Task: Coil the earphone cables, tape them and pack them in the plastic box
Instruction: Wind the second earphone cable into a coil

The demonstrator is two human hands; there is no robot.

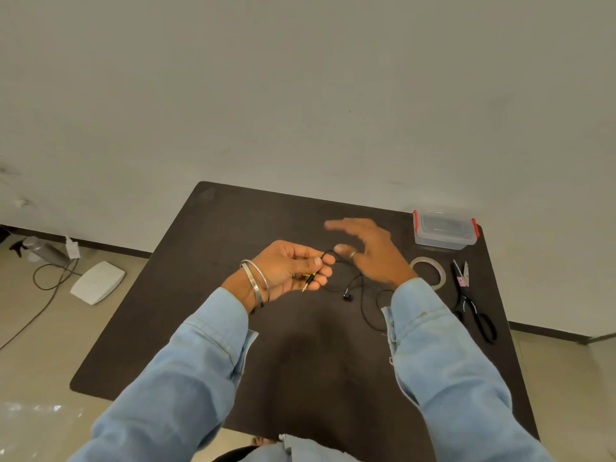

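My left hand (pixel 293 268) is closed on the plug end of a black earphone cable (pixel 363 305); the gold jack sticks out below my fingers. The cable loops past my fingertips and trails down onto the dark table (pixel 233 328), where an earbud (pixel 347 297) lies. My right hand (pixel 370 251) hovers just right of the left with fingers spread and blurred; whether it touches the cable is unclear. The clear plastic box (pixel 445 230) with red latches stands lidded at the table's far right corner. A roll of clear tape (pixel 430 271) lies in front of it.
Black-handled scissors (pixel 473 305) lie near the table's right edge beside the tape. On the floor to the left are a white flat device (pixel 98 282), a grey bottle (pixel 46 250) and a dark cord. A pale wall rises behind the table.
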